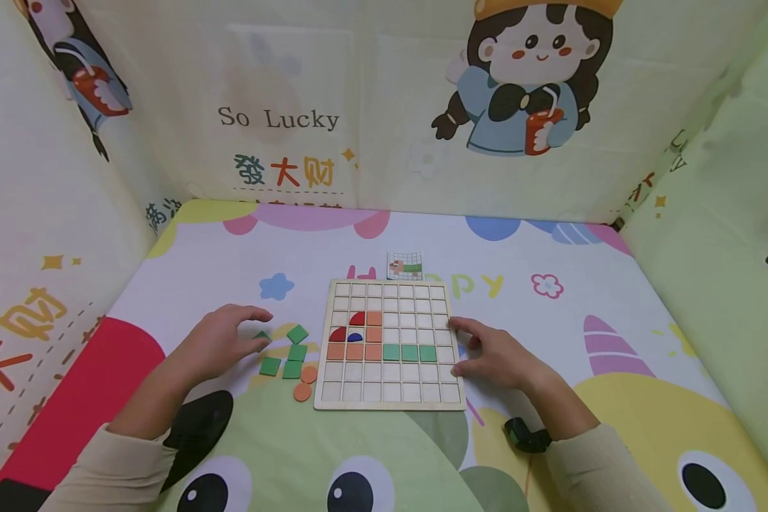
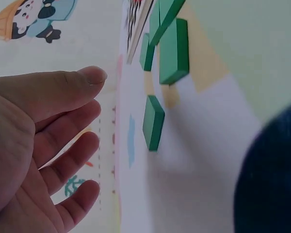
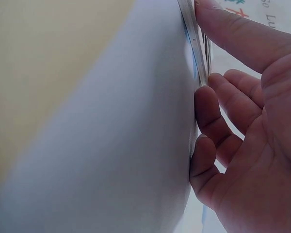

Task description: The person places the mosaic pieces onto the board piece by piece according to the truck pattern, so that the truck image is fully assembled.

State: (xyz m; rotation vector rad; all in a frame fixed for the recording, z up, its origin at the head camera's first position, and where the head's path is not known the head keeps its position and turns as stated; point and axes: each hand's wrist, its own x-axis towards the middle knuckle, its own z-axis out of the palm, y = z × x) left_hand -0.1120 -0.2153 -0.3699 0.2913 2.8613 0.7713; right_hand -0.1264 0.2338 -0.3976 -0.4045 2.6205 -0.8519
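My left hand (image 1: 220, 343) hovers at the left over loose green square tiles (image 1: 297, 352), thumb and fingers apart. In the left wrist view, one green tile (image 2: 153, 124) lies on the cloth beyond the fingertips, with a gap between. My right hand (image 1: 496, 355) touches the right edge of a wooden grid board (image 1: 390, 392) with thumb and index finger; the other fingers are loosely bent beside that edge (image 3: 200, 48). On the board sit orange squares (image 1: 355, 351), red quarter-round pieces (image 1: 338, 334), a blue half-round piece (image 1: 355, 338) and a row of three green squares (image 1: 409, 353).
Two orange discs (image 1: 302, 392) lie between the loose tiles and the board. A small picture card (image 1: 404, 266) with a grid pattern stands behind the board's far edge. A printed cloth (image 1: 512, 277) covers the table, with printed walls (image 1: 384, 142) around it.
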